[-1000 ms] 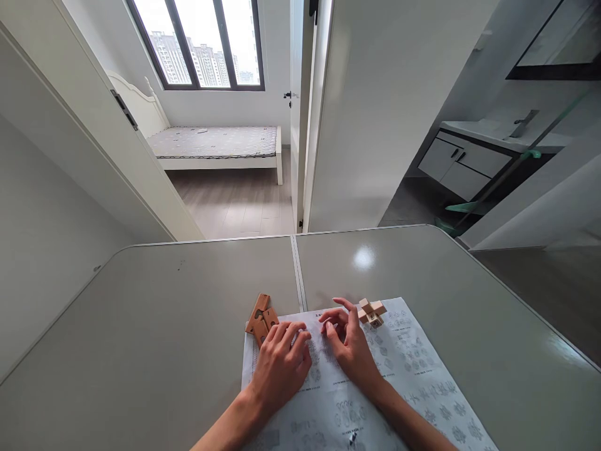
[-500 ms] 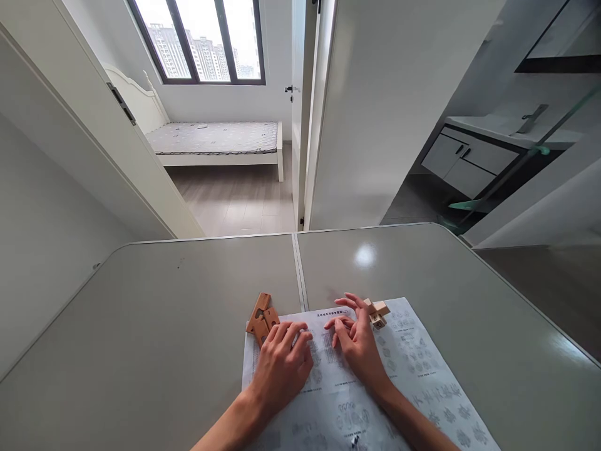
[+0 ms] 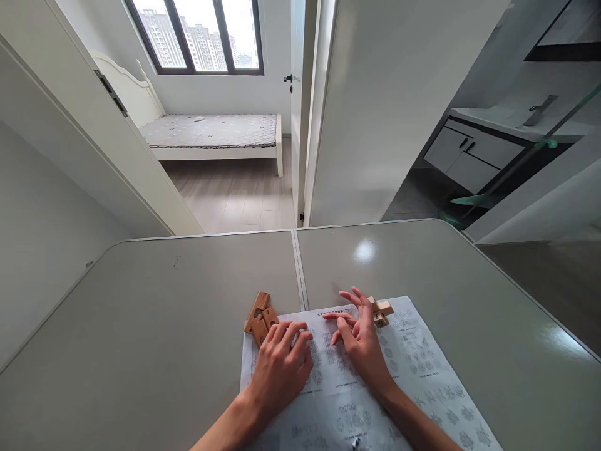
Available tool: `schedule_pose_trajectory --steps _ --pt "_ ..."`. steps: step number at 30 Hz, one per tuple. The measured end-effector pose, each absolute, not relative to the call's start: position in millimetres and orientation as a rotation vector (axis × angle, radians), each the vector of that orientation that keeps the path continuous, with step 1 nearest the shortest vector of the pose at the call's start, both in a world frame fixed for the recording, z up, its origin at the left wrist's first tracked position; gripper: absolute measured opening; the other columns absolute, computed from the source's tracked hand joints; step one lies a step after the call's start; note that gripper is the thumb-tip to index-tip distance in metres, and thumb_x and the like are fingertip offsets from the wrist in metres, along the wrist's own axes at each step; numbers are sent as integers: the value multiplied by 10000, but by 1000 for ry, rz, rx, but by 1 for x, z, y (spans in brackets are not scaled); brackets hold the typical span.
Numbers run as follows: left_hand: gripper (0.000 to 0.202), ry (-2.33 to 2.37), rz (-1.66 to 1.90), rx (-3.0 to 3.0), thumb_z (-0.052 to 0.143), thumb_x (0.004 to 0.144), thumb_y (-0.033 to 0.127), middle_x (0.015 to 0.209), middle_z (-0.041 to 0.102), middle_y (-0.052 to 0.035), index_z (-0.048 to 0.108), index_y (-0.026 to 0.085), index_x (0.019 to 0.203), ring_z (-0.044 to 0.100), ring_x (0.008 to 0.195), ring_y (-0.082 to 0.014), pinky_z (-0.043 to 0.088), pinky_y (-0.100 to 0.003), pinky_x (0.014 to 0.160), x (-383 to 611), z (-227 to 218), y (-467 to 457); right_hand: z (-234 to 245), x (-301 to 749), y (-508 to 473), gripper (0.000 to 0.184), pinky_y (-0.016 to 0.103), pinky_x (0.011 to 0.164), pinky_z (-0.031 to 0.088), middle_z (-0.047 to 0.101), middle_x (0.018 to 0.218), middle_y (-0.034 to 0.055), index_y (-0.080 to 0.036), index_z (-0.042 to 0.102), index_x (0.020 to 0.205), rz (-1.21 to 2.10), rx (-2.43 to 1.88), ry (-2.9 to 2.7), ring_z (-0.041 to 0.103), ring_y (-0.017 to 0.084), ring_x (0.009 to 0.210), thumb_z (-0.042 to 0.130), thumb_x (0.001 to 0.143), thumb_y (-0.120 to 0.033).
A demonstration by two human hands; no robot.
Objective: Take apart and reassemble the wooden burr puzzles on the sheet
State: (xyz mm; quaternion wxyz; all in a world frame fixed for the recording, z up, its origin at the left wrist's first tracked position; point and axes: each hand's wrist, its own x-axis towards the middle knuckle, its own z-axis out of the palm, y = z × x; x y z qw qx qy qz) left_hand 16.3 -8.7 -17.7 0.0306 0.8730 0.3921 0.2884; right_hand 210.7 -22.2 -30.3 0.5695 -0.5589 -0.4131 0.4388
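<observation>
The sheet (image 3: 338, 394) seems weighted far left by brown pieces (image 3: 259, 329); the left hand (image 3: 283, 357) is loosely curled, its hold hidden; the right hand (image 3: 364, 343) is spread empty beside pale blocks (image 3: 385, 307).

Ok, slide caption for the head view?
Left hand beside brown wooden pieces, right hand beside pale wooden blocks, over a printed sheet on a table.

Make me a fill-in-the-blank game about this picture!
The brown pieces lie nearer the person's ____ hand.
The person's right hand partly hides a pale shape made of ____.
Beyond the table, a white bed stands below a ____.
Small drawings are printed on a white sheet of ____.

Missing words: left, wood, window, paper.
</observation>
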Motion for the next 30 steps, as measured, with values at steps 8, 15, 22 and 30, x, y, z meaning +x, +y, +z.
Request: schedule_pose_trajectory --steps 8,15,22,30 --pt "229 1224 896 2679 562 914 27 1085 742 -57 635 224 1007 693 955 -236 576 -401 853 17 -17 -10 -25 213 -21 620 340 669 674 416 1621 158 -338 316 1570 1050 -1331 -922 756 251 1012 584 1016 -413" --pt "226 1218 885 2678 550 922 28 1080 745 -59 634 217 1012 696 957 -236 578 -396 842 17 -17 -9 -33 216 -23 639 423 769 662 590 1491 176 -312 314 1590 1035 -1382 -946 778 217 804 598 1026 -409" --pt "245 1205 917 2680 541 916 21 1065 745 -64 636 221 1021 702 950 -230 580 -395 846 17 -17 -8 -32 215 -25 689 448 833 630 772 1199 133 -273 247 1624 1079 -1422 -940 771 224 746 574 1036 -418" --pt "243 1216 894 2681 553 912 25 1072 743 -66 640 230 1007 705 959 -239 583 -396 848 17 -15 -9 -33 214 -25 740 380 789 624 645 1442 173 -310 256 1662 1011 -1404 -1009 750 203 830 591 1006 -374"
